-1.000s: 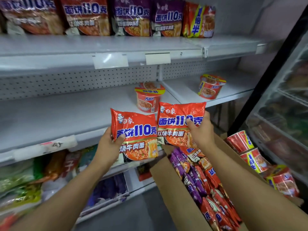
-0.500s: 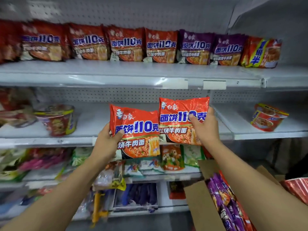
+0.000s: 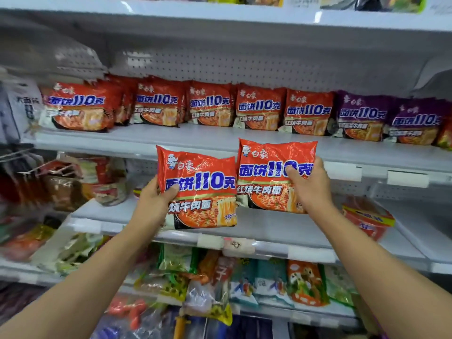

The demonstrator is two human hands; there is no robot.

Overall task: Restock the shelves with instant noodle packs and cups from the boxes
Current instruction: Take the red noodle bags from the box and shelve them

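A: Which step is the person on?

B: Carrying packs up to the shelf, as far as can be judged. The left hand (image 3: pixel 152 204) grips one red noodle pack (image 3: pixel 198 192) by its lower left edge, thumb across the front. The right hand (image 3: pixel 309 187) pinches a second red pack (image 3: pixel 274 174) on its right side. Both packs hang in the air before the front edge of the upper shelf (image 3: pixel 220 140), touching nothing but each other.

A: And the next move?

B: Probably lifting them over that front edge and standing them before the row of red packs (image 3: pixel 210 104) at the back.

A: How many are there?

B: Two packs in hand. On the shelf, five red faces show plainly, with more tucked behind at the left, and two purple packs (image 3: pixel 389 117) toward the right end. One noodle cup (image 3: pixel 367 217) sits on the shelf below.
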